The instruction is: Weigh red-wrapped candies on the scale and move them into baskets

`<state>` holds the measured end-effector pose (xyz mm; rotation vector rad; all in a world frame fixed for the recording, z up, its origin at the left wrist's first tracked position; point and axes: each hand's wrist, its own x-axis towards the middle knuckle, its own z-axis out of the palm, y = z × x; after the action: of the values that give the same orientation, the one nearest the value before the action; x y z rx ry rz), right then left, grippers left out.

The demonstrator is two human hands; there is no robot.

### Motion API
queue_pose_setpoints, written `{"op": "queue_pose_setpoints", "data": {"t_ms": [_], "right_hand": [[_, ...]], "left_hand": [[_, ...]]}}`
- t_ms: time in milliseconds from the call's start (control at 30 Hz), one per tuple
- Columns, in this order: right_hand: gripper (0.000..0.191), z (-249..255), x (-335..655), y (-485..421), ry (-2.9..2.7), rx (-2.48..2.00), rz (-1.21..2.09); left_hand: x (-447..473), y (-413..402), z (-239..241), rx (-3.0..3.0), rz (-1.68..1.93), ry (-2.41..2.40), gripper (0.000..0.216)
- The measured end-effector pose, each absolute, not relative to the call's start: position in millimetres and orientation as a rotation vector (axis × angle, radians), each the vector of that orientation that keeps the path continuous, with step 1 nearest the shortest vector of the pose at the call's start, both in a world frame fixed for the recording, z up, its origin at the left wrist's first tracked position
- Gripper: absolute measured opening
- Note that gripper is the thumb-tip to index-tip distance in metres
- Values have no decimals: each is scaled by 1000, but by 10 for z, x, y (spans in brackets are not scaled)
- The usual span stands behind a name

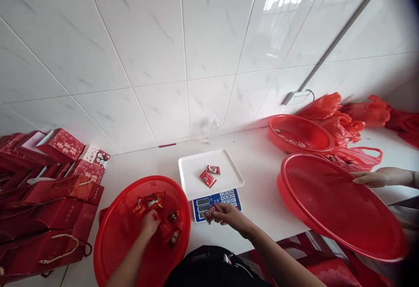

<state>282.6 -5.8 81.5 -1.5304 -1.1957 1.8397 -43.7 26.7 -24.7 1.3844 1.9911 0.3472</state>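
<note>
My left hand (151, 223) reaches down into a red perforated basket (113, 252), its fingers closed round a small red-wrapped candy. Several other wrapped candies (142, 206) lie in the basket around it. Over the front of a blue-and-white digital scale (216, 199), my right hand (231, 215) pinches brown-and-red candy packets (212, 212); their exact number is hard to make out. On the scale's white tray (190, 169) lie two red candy packets (208, 178), close together.
Red gift boxes and bags (55, 204) are stacked at the left. At the right, another person's hand (369, 177) holds a large tilted red basket (337, 208). Behind it stand a smaller red basket (303, 125) and red plastic bags (330, 112). A power strip (297, 98) sits by the wall.
</note>
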Motion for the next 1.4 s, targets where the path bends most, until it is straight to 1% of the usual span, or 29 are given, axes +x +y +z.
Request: {"op": "queue_pose_setpoints", "data": {"t_ms": [100,167,300,400,467,600,667,867,1100,1400], "right_hand": [[24,780,2878,-96,-1169,-1510,1842],[24,766,2914,-126,-1144,-1506,1849],[26,776,2969,-162,-1109,-1536,1842],[30,777,2990,-162,-1084,-1554,1840],[32,767,2998,-157,-1093,-1533,1840],[32,751,3025,-163,-1113,-1504,1821],[32,742,3054,-179,-1115,-1506,1806],[31,639,3172,-263,-1079,-1516,1790],[31,586,3250,-347,-1013,-1504,1781],[28,627,3275,-350,-977,-1545,1770]], "left_hand": [[-536,230,-197,1209,392,1964,21],[-588,231,-78,1080,441,1922,21],[-497,376,415,1026,584,1811,27],[-158,567,806,1057,728,1628,32],[165,697,948,1081,736,1488,32],[813,930,912,1193,689,1385,25],[1047,1041,829,1270,659,1436,18],[1351,1364,776,1402,682,1467,3],[1573,1546,869,1474,622,1336,7],[1564,1515,848,1484,581,1412,10]]}}
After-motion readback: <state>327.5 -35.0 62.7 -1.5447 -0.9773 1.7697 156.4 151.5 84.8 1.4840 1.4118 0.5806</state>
